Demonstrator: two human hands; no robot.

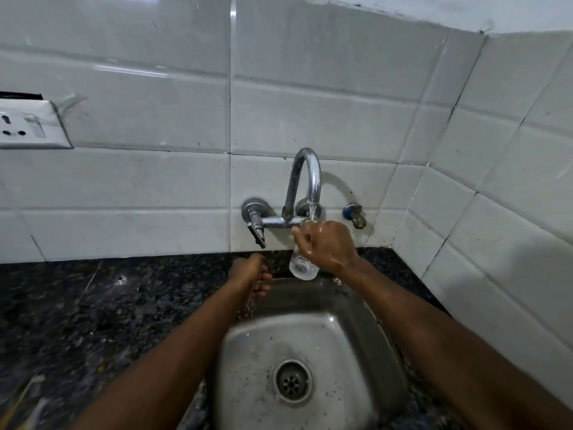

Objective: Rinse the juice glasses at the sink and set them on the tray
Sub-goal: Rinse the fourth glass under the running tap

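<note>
My right hand (pixel 328 246) grips a clear juice glass (pixel 302 265) and holds it upright under the curved chrome tap (pixel 305 178). Water runs from the spout onto the glass's rim and over my fingers. My left hand (pixel 252 276) hangs over the back left of the steel sink (pixel 350 330), fingers curled loosely, holding nothing, with drops falling from it. No tray is in view.
A lever handle (pixel 255 231) sticks out left of the tap, and a small valve (pixel 356 217) sits on the wall to its right. Dark speckled granite counter (pixel 93 321) surrounds the sink. A white socket plate (pixel 28 124) is on the tiled wall at left. The drain (pixel 292 381) is open.
</note>
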